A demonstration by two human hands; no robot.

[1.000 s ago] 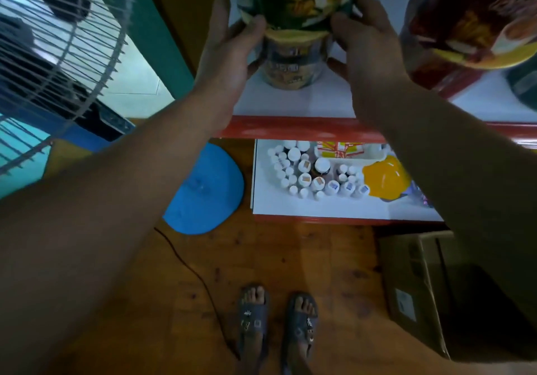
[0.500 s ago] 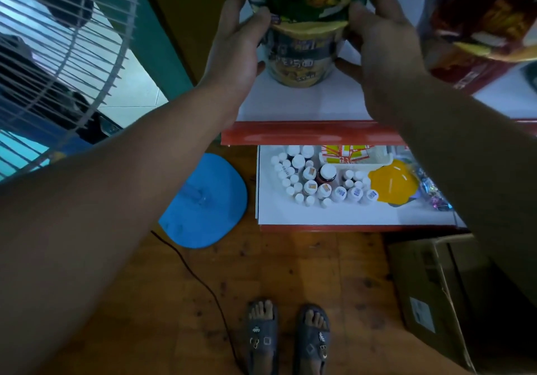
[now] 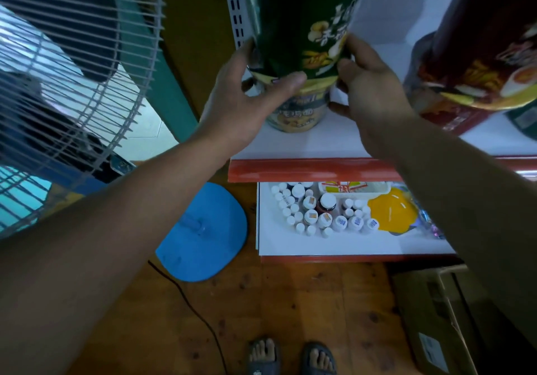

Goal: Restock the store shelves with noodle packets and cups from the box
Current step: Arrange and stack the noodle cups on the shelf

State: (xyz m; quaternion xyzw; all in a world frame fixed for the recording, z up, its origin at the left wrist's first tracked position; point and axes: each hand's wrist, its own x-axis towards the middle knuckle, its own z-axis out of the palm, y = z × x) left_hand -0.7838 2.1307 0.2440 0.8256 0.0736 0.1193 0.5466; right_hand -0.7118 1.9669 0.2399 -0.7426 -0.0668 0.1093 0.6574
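A tall green noodle cup point(image 3: 302, 23) stands stacked on a lower green cup point(image 3: 299, 113) on the white shelf point(image 3: 319, 142) with a red front edge. My left hand point(image 3: 250, 92) grips the upper cup's base from the left, thumb across its front. From the right, my right hand point(image 3: 369, 84) holds the same cup. A stack of red noodle cups point(image 3: 476, 55) stands to the right on the same shelf. The cardboard box point(image 3: 436, 316) sits on the floor at lower right, partly behind my right arm.
A lower shelf point(image 3: 290, 244) holds several small white-capped bottles point(image 3: 316, 212) and a yellow item point(image 3: 389, 209). A standing fan point(image 3: 72, 69) with a blue base point(image 3: 203, 235) and a black cord is close on the left. My sandalled feet are on the wooden floor point(image 3: 290, 302).
The view has tilted and drawn closer, so the stacked green cup looks larger. Both hands have slid lower on the upper cup, staying closed around its base.
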